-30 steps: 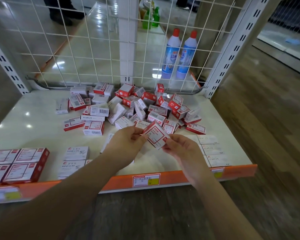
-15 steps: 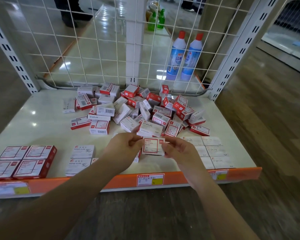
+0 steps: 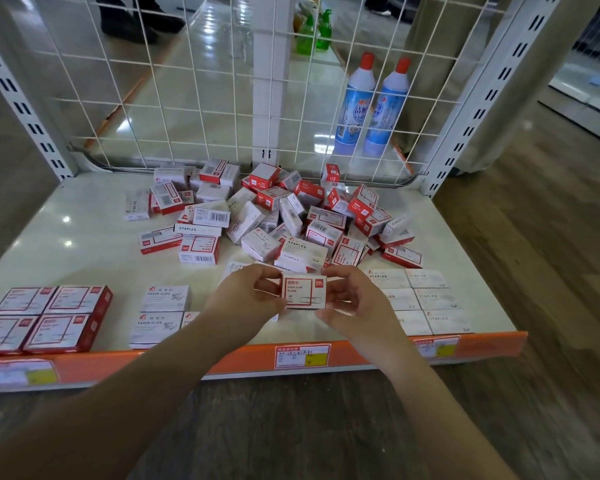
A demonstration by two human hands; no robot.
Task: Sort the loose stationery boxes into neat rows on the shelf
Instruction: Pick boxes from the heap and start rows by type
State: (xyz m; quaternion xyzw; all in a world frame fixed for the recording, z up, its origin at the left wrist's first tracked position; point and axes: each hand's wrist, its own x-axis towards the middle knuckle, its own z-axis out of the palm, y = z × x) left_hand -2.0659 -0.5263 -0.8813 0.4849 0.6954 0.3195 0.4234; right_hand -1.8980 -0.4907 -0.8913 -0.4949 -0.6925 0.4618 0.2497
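Note:
My left hand [image 3: 246,299] and my right hand [image 3: 350,299] together pinch a small red-and-white paper clip box [image 3: 302,292] by its two ends, face up, just above the front middle of the white shelf [image 3: 66,244]. Behind it lies a loose heap of several red and white stationery boxes [image 3: 278,216]. Sorted rows sit along the front: red-framed boxes [image 3: 45,317] at the left, white paper clip boxes [image 3: 163,310] beside them, white staples boxes [image 3: 426,299] at the right.
A white wire grid [image 3: 187,98] closes the back of the shelf, with two blue bottles [image 3: 371,105] behind it. Slotted uprights [image 3: 482,109] stand at both sides. The orange front lip [image 3: 361,355] carries price labels. Wooden floor lies below and to the right.
The box was tilted between my hands a second ago; it has been turned level, face up, and brought lower toward the front of the shelf. The camera has moved slightly closer.

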